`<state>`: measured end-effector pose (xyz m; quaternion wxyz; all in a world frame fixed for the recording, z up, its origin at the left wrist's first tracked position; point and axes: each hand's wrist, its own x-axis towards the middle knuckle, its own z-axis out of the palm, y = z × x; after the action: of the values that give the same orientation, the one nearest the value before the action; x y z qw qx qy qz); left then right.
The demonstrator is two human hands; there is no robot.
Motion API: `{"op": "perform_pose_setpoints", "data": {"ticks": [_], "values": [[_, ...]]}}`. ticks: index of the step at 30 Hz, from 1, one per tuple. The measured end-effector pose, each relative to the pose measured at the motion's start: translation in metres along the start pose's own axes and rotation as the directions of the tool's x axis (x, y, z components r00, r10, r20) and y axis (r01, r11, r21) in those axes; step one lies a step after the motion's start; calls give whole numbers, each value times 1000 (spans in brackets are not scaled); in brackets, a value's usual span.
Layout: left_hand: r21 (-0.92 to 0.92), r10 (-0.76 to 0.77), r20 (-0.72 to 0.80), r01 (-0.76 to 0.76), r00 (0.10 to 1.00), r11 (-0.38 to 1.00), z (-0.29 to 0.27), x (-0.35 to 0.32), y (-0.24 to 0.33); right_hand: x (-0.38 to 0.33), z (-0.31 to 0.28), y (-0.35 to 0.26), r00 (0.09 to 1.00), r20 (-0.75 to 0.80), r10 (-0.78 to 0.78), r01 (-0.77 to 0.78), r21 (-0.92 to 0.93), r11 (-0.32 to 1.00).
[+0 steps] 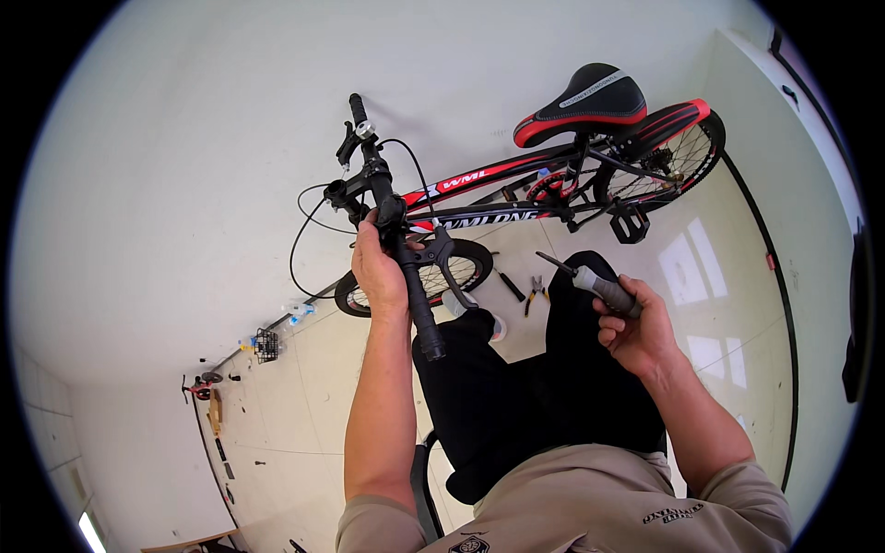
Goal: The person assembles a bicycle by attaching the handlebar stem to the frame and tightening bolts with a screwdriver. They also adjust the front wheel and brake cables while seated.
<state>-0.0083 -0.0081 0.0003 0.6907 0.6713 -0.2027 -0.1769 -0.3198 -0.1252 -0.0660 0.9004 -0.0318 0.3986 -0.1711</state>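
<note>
Bearing white lettering, bicycle frame

White wall, glossy tiled floor, bright reflections

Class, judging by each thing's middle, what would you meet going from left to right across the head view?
Black wire basket, left hand, pliers, grey-handled screwdriver, right hand.

The right hand has open air to its left, above two knees in black cloth — then the bent black brake lever and long black handlebar get in the way.
</note>
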Motion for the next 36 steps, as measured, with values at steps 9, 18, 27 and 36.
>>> {"op": "perform_pose_setpoints", "data": {"ticks": [9, 18, 27, 36], "values": [[-56, -5, 5, 5, 1000, 998, -1, 1, -2, 0, 0, 0, 1000, 2, 1, -1, 6, 1000], [-89, -12, 1, 12, 1000, 996, -2, 1, -4, -2, 1, -1, 1000, 6, -6, 6, 12, 1000], [-102, -5, 22, 7, 1000, 995, -7, 4, -8, -1, 2, 0, 1000, -4, -7, 7, 10, 1000], [113, 129, -194, -108, 972, 988, 2, 0, -4, -4, 9, 2, 998, -49, -30, 29, -14, 999]]}}
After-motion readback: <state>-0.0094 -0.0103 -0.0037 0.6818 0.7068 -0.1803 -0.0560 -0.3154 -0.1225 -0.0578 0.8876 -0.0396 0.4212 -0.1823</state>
